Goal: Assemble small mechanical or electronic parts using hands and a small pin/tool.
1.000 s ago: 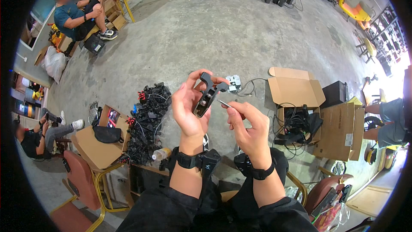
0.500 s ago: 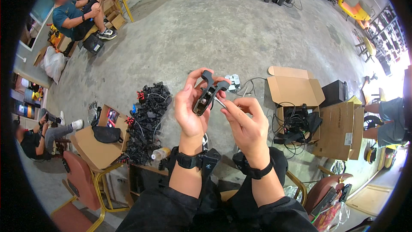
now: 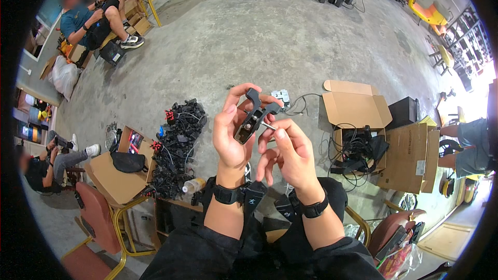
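Observation:
My left hand [image 3: 226,134] is closed around a black forked bracket [image 3: 250,120], its two prongs pointing up and away. Small metal fittings show in the bracket's open channel. From its right side sticks a thin metal rod [image 3: 266,125], probably a tool's shaft; its far end is hidden in the bracket. My right hand [image 3: 294,156] pinches the outer end of this rod between thumb and index finger. The other right fingers curl loosely below.
A pile of black parts [image 3: 179,145] lies on the floor left of my hands, beside a bottle [image 3: 194,185]. To the right stand an opened cardboard box [image 3: 358,111] with black cables and a taller carton [image 3: 407,155]. Several people sit or stand around the edges.
My right hand has turned and changed its hold on the rod, its lower fingers now showing below. The bracket has shifted slightly to the right. The seated person at upper left has moved their arms.

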`<act>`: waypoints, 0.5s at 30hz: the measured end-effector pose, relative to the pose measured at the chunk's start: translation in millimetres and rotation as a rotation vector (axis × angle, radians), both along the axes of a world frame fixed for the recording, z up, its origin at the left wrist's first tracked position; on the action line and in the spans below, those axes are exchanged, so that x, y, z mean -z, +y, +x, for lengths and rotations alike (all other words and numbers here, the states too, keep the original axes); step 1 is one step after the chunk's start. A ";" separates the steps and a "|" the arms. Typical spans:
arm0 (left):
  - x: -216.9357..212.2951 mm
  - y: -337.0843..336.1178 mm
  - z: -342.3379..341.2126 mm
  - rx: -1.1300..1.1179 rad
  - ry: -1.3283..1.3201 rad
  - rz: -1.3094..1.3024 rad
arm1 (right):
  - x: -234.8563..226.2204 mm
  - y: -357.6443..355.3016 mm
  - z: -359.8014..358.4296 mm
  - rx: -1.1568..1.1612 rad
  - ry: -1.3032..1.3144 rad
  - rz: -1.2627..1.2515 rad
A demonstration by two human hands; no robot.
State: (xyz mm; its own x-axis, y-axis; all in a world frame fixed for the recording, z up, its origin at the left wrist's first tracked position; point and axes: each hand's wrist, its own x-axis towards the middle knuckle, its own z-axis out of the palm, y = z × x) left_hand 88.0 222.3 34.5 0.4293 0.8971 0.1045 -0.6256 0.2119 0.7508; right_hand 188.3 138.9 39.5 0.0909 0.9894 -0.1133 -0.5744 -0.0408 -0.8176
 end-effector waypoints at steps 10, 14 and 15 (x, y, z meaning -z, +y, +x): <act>0.5 0.1 2.4 -0.113 0.032 -0.051 | 8.1 1.6 0.3 -0.044 0.087 0.065; -0.3 1.2 2.4 -0.091 0.034 -0.048 | 15.7 1.5 -2.9 0.189 -0.584 0.198; -0.3 0.6 3.7 -0.093 0.042 -0.054 | 14.7 1.7 -2.0 0.192 -0.585 0.197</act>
State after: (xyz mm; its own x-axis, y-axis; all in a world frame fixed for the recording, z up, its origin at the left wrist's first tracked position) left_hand 91.7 222.9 34.8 0.3464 0.9373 0.0381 -0.6126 0.1953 0.7658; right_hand 186.3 140.5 24.8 0.2598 0.9467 0.1904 -0.0133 0.2006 -0.9796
